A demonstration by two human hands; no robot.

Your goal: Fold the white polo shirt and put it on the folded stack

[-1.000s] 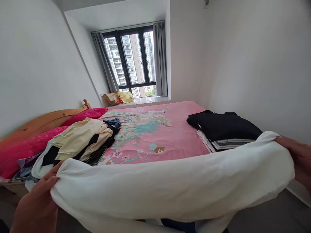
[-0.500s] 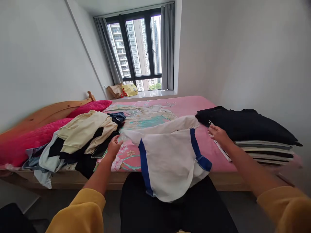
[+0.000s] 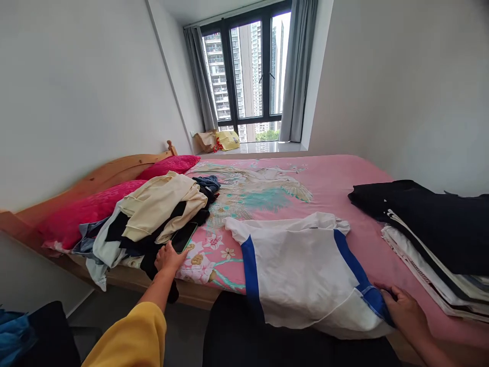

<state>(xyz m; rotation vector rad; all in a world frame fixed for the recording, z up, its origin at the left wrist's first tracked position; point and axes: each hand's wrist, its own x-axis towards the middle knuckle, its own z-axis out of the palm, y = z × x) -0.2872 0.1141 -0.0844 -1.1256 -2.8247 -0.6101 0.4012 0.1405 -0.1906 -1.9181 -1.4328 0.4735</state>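
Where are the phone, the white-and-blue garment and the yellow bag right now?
Phone [image 3: 184, 237]: head view, middle of its dark screen.
White-and-blue garment [image 3: 298, 270]: head view, middle of its white panel, between the blue strips.
Yellow bag [image 3: 229, 140]: head view, middle of its visible side.

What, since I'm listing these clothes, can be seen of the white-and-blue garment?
The white-and-blue garment looks like soft cloth: a broad white body with blue panels down both sides and a seam near the right one. It lies spread and creased, its far part gathered, on the pink bedsheet, its lower part reaching past the near edge of the bed. The right grip touches its blue corner.
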